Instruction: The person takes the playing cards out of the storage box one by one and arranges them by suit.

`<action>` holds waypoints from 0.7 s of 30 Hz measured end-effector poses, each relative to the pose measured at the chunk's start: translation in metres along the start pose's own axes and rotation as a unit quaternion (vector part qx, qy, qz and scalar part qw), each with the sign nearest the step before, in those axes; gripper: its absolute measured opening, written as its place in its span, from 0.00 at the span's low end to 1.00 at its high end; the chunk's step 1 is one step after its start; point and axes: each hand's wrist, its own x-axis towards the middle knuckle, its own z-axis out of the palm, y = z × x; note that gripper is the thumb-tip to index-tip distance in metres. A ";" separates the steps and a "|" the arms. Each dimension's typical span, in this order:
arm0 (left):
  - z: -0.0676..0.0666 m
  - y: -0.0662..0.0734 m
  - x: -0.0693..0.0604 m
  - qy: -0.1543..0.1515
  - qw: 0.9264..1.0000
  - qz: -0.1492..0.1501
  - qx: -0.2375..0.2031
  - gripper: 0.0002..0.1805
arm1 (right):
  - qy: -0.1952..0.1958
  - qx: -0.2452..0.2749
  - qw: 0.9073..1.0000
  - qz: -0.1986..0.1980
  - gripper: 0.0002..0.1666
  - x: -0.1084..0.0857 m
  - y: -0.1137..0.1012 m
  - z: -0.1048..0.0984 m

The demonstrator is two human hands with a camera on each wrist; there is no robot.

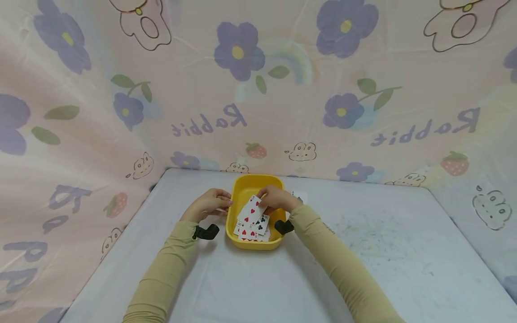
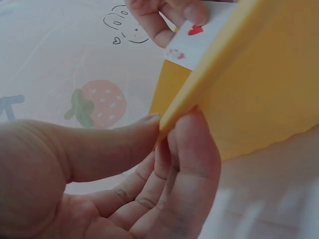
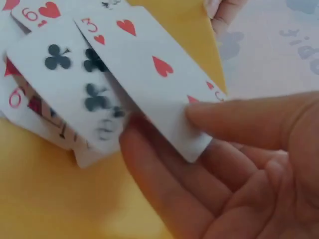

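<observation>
A yellow plastic basin (image 1: pixel 254 246) stands on the white table with playing cards lying in it. My left hand (image 1: pixel 208 204) pinches the basin's left rim between thumb and fingers, seen close in the left wrist view. With thumb and fingers my right hand (image 1: pixel 278 198) holds a three of hearts (image 3: pixel 149 64) face up inside the basin. Beneath that card lies an eight of clubs (image 3: pixel 60 69). A six of hearts (image 3: pixel 42 12) and several other overlapping cards (image 1: pixel 252 233) are heaped toward the near end, partly hidden.
Just beyond my right wrist, outside the basin, a pale card-like piece (image 1: pixel 300 196) with a grey mark lies on the table (image 1: pixel 383 269), partly covered. Patterned cloth (image 1: pixel 282 103) hangs behind the table and along both sides.
</observation>
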 end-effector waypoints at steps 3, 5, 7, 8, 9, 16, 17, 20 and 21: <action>0.000 0.000 0.000 -0.002 1.000 -0.001 -0.003 0.16 | 0.014 -0.009 1.000 -0.005 0.13 -0.001 0.000 -0.006; 0.000 0.000 0.000 -0.004 1.000 -0.004 -0.008 0.17 | 0.022 -0.011 1.000 -0.012 0.13 -0.004 -0.001 -0.010; 0.000 0.000 -0.001 -0.007 1.000 -0.006 -0.010 0.17 | 0.031 -0.011 0.999 -0.023 0.12 -0.007 -0.002 -0.015; 0.000 0.000 -0.001 -0.007 1.000 -0.007 -0.010 0.17 | 0.034 -0.008 0.999 -0.028 0.12 -0.008 -0.002 -0.017; 0.000 0.000 -0.001 -0.007 1.000 -0.006 -0.009 0.17 | 0.039 -0.003 0.999 -0.033 0.12 -0.010 -0.003 -0.020; -0.001 0.000 0.000 -0.003 1.000 -0.009 -0.009 0.17 | 0.057 0.023 0.997 -0.052 0.09 -0.018 0.002 -0.035; -0.001 0.000 0.001 -0.003 1.000 -0.009 -0.010 0.17 | 0.061 0.027 0.996 -0.053 0.10 -0.020 0.003 -0.037; 0.000 0.000 0.000 -0.005 1.000 -0.008 -0.010 0.18 | 0.078 0.037 0.994 -0.059 0.11 -0.025 0.006 -0.041; 0.000 0.001 0.000 -0.005 1.000 -0.007 -0.010 0.18 | 0.083 0.046 0.994 -0.062 0.13 -0.027 0.007 -0.042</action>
